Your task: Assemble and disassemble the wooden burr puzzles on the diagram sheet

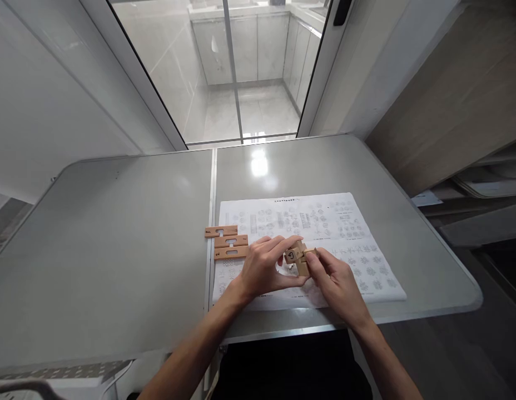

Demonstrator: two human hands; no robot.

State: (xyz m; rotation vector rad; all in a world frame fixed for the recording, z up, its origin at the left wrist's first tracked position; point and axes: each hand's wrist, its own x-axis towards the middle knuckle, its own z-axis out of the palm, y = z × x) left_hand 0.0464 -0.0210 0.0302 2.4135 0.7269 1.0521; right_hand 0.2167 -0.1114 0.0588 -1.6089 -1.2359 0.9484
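Several interlocked wooden puzzle pieces (302,267) form a small cross-shaped cluster above the printed sheet, one block end bearing a dark handwritten mark. My left hand (266,264) grips the cluster from the left, index finger at its top and thumb beneath. From the right, my right hand (335,278) pinches a piece that sticks out of the cluster, between thumb and fingers. Left of my left hand lie three flat, slotted wooden pieces: the top one (231,230), the middle one (240,240) and the bottom one (221,254), with handwritten numbers.
A large white sheet (337,228) printed with small assembly diagrams lies under my hands. It rests on a grey folding table (158,239) with a metal seam (212,189) left of the sheet. A glass door (253,105) stands beyond the far edge; shelves (470,189) are at right.
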